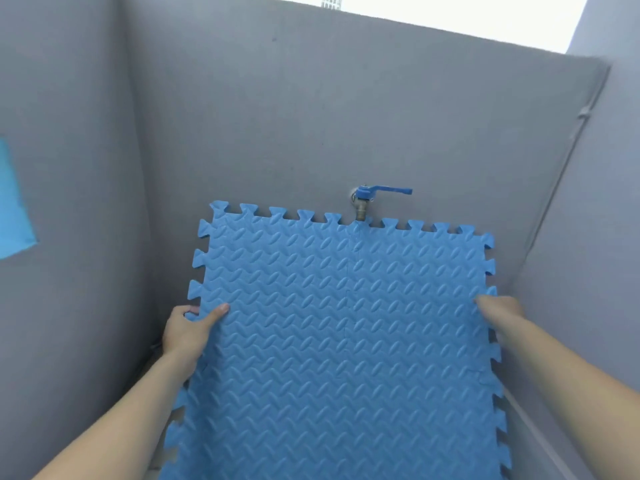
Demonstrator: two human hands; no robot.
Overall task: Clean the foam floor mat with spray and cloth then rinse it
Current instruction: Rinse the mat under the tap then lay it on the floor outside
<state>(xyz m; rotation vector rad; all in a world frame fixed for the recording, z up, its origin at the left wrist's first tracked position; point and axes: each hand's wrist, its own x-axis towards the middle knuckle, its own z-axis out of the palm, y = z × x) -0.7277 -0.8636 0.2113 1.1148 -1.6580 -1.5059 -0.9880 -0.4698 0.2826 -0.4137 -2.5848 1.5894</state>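
Note:
A blue foam floor mat [343,323] of interlocked puzzle tiles, with a leaf-like embossed pattern, stands tilted against the grey back wall. Its top edge reaches the spout of a wall tap [362,202] with a blue lever handle. My left hand [187,332] grips the mat's left edge, thumb on the front face and fingers behind. At the right edge my right hand [500,311] holds the mat, thumb on the front; its fingers are hidden behind the foam. No spray bottle or cloth shows in the head view.
Grey walls enclose the spot on the left, back and right. A thin pipe [568,157] runs down the right corner. A blue patch [14,202] sits on the left wall. Bright sky shows above the back wall.

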